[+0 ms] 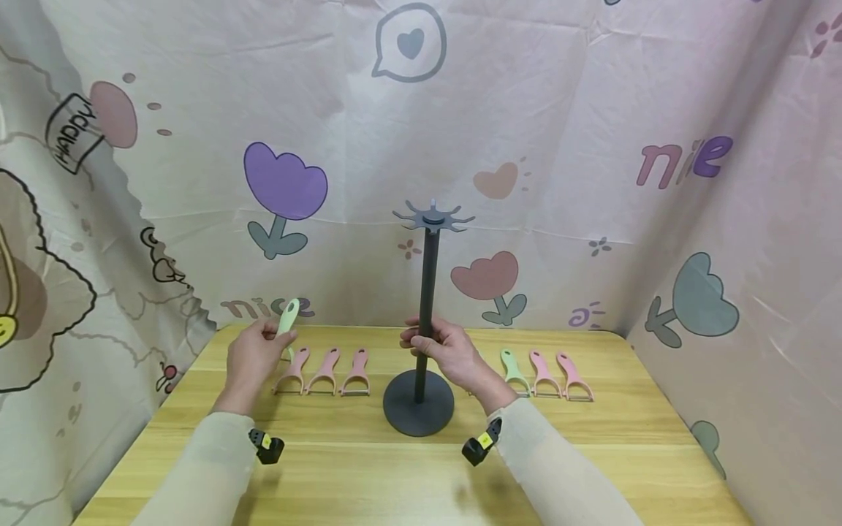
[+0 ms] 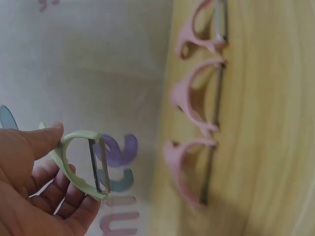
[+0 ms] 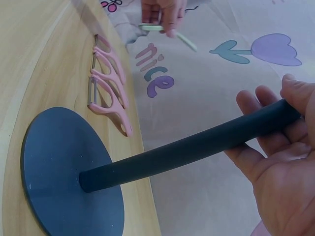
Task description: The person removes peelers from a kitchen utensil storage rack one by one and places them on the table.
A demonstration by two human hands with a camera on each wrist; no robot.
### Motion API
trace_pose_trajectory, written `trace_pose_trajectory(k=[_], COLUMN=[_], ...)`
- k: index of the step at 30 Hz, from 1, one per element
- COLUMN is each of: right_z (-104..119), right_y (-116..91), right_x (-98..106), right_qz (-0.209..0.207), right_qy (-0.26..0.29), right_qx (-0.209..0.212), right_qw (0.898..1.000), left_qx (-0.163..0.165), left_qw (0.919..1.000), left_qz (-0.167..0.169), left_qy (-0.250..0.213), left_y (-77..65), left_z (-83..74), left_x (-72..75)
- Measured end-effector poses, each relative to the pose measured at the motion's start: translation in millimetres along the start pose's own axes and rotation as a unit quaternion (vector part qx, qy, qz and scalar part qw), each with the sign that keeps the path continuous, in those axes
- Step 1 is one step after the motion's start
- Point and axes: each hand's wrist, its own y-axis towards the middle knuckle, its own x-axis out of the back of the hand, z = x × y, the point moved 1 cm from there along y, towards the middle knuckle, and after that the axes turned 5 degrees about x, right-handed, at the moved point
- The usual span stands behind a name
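My left hand (image 1: 253,358) pinches a light green peeler (image 1: 288,318) and holds it above the table at the left. In the left wrist view the thumb and fingers grip it at its handle end, with the green peeler's blade (image 2: 99,167) pointing away from the palm. My right hand (image 1: 454,352) grips the pole of a dark rack stand (image 1: 429,285), thumb in front and fingers behind. The stand's round base (image 3: 69,172) rests on the table. At the top of the stand is a ring of hooks (image 1: 434,218) with nothing hanging on them.
Three pink peelers (image 1: 324,371) lie in a row left of the stand. To its right lie a green peeler (image 1: 514,371) and two pink peelers (image 1: 541,372), partly near my right wrist. A printed curtain (image 1: 368,146) hangs behind the wooden table (image 1: 355,475).
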Motion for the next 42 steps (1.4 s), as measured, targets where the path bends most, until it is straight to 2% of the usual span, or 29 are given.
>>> trace_pose_trajectory(k=[10,15,23,30,36,42], right_z=[2.4,3.2,2.3,1.0,-0.6,-1.3], right_y=[-0.5,-0.7,-1.0,-0.5,1.2,1.9], right_x=[1.2,1.2,1.5,1.2,1.7,1.3], right_qz=[-0.002,-0.002,-0.001,0.004,0.004,0.002], right_qy=[0.004,0.005,0.008,0.011,0.01,0.013], right_qx=[-0.005,-0.005,-0.004,-0.006,-0.007,-0.002], right_qw=[1.0,1.0,1.0,1.0,1.0,1.0], left_qx=[0.016,0.038,0.061,0.08,0.078,0.077], left_qw=[0.9992,0.9978,0.9942,0.9893,0.9858,0.9825], left_qz=[0.01,0.019,0.027,0.05,0.065,0.076], left_qy=[0.034,0.052,0.084,0.111,0.134,0.152], left_y=[12.5,15.6,17.5,22.3,27.2,29.5], left_z=[38.3,51.8,64.6,75.4,81.8,79.7], left_x=[0.1,-0.4,-4.0,-7.7,-9.1,-9.6])
